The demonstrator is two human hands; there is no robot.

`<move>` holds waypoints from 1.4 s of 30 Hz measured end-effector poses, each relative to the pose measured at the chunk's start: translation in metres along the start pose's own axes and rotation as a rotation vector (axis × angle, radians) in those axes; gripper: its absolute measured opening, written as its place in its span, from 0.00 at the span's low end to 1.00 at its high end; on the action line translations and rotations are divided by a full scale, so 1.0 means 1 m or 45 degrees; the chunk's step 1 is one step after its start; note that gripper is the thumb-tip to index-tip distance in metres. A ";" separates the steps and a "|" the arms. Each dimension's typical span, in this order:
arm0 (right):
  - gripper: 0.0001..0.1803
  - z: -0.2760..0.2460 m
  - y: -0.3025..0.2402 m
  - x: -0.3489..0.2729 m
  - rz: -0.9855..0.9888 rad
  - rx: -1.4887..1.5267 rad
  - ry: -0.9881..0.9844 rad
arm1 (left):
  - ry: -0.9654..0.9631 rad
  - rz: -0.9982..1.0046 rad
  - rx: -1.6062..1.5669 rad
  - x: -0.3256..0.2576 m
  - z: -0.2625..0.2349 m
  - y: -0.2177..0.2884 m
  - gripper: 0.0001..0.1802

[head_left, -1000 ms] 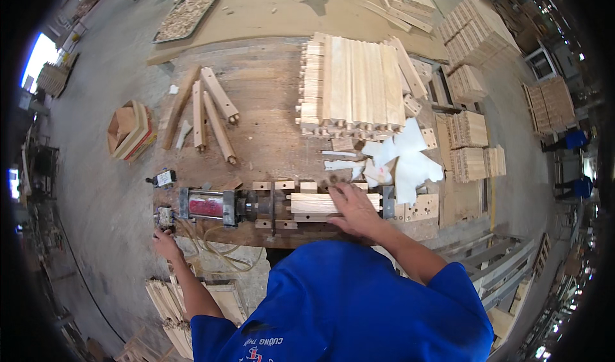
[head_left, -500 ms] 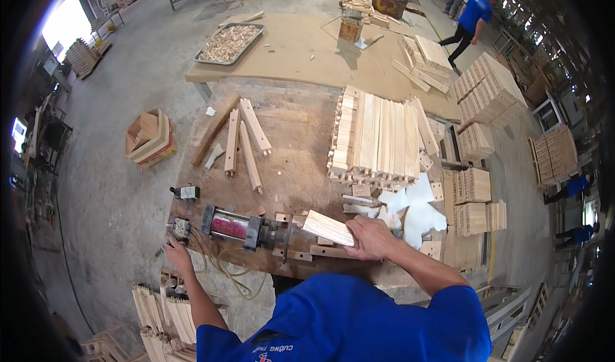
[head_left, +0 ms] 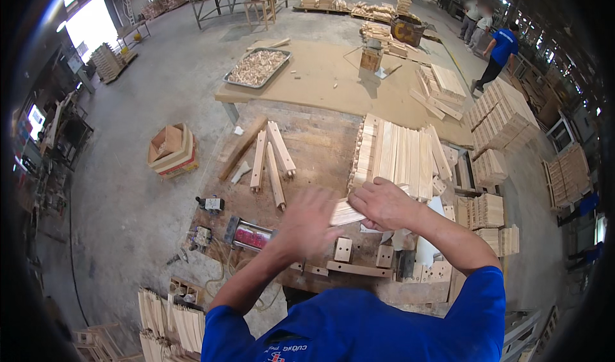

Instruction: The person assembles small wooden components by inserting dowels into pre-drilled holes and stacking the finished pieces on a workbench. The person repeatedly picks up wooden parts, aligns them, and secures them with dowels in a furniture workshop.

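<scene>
My right hand (head_left: 384,203) is closed around a short flat wooden slat (head_left: 346,214), held above the workbench (head_left: 318,135). Beside the slat's left end is my left hand (head_left: 310,226), smeared by motion; whether its fingers touch the wood cannot be made out. Partly behind the left hand and forearm lies a clamp cylinder (head_left: 252,235) with a red barrel. Small drilled wooden blocks (head_left: 343,249) sit on the bench just in front of the hands. Beyond the right hand stands a stack of pale wooden slats (head_left: 402,154).
Several loose wooden rails (head_left: 259,160) lie at the bench's left. A hand valve (head_left: 200,236) with hoses is at the left edge. Farther off, a tray of dowels (head_left: 259,67) rests on a brown-topped table (head_left: 320,55). A carton (head_left: 173,151) stands on the floor.
My left hand has left the valve and come right to the slat. My right hand has lifted the slat away from the clamp cylinder. The view has shifted.
</scene>
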State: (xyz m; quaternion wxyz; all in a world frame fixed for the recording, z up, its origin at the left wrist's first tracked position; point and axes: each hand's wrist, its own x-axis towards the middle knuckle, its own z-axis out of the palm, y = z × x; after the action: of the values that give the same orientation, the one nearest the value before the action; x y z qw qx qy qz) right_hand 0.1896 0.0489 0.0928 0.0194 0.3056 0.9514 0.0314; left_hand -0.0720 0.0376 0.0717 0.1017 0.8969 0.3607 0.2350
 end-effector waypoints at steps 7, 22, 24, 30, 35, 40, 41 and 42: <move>0.38 -0.007 0.016 -0.024 0.222 -0.019 0.234 | -0.304 -0.153 -0.130 0.047 0.042 -0.012 0.36; 0.38 0.075 0.078 -0.138 1.419 0.325 0.810 | -0.262 -0.880 -0.237 0.190 0.137 -0.016 0.39; 0.38 0.085 0.082 -0.140 1.500 0.346 0.806 | -0.276 -0.848 -0.169 0.192 0.144 -0.014 0.40; 0.41 0.117 0.082 -0.133 1.708 0.414 0.662 | -0.269 -0.800 0.018 0.186 0.161 -0.014 0.41; 0.45 0.128 0.079 -0.120 1.695 0.663 0.698 | -0.217 -0.873 -0.533 0.174 0.183 -0.054 0.33; 0.44 0.120 0.076 -0.127 1.647 0.898 0.731 | -0.198 -1.000 -1.001 0.152 0.161 -0.096 0.34; 0.44 0.121 0.075 -0.131 1.673 0.919 0.792 | -0.098 -1.006 -0.849 0.146 0.154 -0.108 0.32; 0.44 0.123 0.075 -0.132 1.659 0.954 0.844 | 0.101 -1.041 -0.481 0.129 0.154 -0.129 0.30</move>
State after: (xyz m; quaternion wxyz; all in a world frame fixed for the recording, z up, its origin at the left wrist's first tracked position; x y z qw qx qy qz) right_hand 0.3469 0.0389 -0.0218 -0.3880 0.7578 0.4870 -0.1949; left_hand 0.0082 0.2181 -0.0627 0.3342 0.6366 0.6399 0.2712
